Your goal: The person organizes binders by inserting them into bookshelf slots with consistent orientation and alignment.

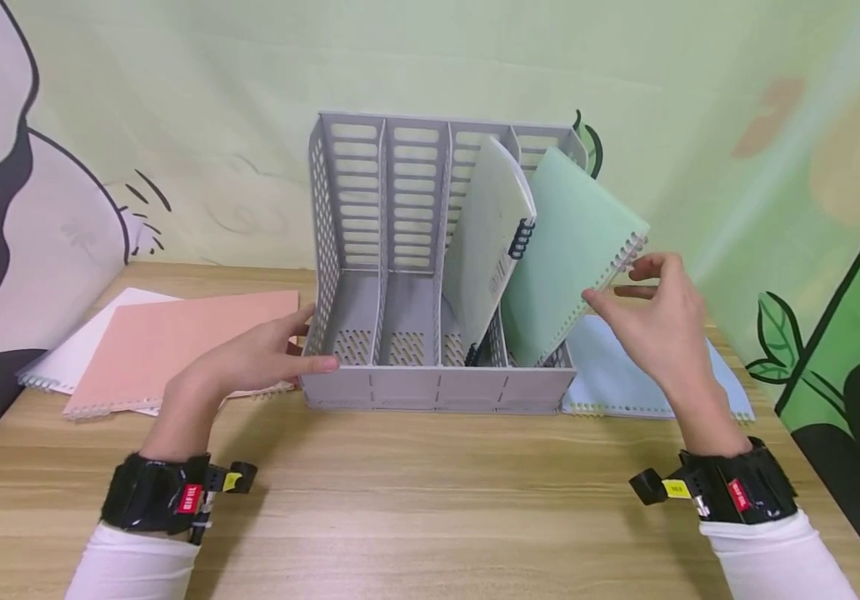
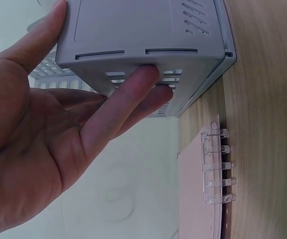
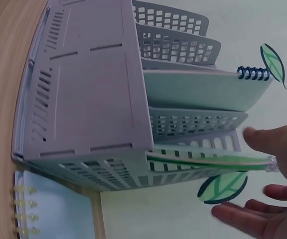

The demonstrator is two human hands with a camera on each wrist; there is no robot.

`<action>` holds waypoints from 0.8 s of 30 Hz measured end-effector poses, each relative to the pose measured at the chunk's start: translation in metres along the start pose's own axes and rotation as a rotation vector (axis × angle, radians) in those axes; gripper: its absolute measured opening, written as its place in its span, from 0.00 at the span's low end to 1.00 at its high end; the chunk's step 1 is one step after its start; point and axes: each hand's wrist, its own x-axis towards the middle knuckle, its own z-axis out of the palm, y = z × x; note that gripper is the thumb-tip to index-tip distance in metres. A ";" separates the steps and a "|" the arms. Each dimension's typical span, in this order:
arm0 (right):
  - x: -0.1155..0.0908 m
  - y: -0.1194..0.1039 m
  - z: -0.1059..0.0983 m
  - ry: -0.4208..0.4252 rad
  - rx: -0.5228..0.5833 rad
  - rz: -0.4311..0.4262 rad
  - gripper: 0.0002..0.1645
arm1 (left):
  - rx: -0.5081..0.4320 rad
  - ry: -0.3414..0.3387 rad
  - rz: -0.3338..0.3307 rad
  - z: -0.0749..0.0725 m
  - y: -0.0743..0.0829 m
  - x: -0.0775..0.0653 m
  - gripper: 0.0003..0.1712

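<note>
One hand to each side of a gray four-slot file organizer [image 1: 437, 387], set upright on a wooden table [image 1: 430, 500]. With the right hand [image 1: 658, 312], straddles the clear-coiled edge of a mint-green notebook [image 1: 572, 242], thumb on one side, fingers on the other, spread with gaps visible from the right wrist; impossible to tell whether touching the coil. In the far-right slot, aslant, coil edge leaning out rightward: that same mint-green notebook. With the left hand [image 1: 261, 354], rests straight fingers against the left side wall, thumb over the front edge, pinching nothing. One slot left of the mint-green: a dark-coiled pale notebook [image 1: 486, 242], also leaning. Flat on the table, to the left, a pink notebook [image 1: 182, 342] overlapping a white notebook [image 1: 73, 354]; just beside the organizer, to the right, a blue notebook [image 1: 613, 367], yellow-coiled.
</note>
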 end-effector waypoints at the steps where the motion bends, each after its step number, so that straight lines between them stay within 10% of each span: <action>1: 0.000 0.002 -0.002 -0.024 -0.022 0.000 0.45 | 0.002 0.001 -0.001 0.000 0.000 0.000 0.62; 12: 0.000 0.037 -0.013 -0.431 -0.402 -0.018 0.46 | 0.002 0.003 0.005 -0.001 0.002 0.000 0.60; 24: -0.010 0.056 0.007 -0.673 -0.478 -0.055 0.39 | 0.007 -0.004 -0.026 -0.001 0.001 -0.002 0.63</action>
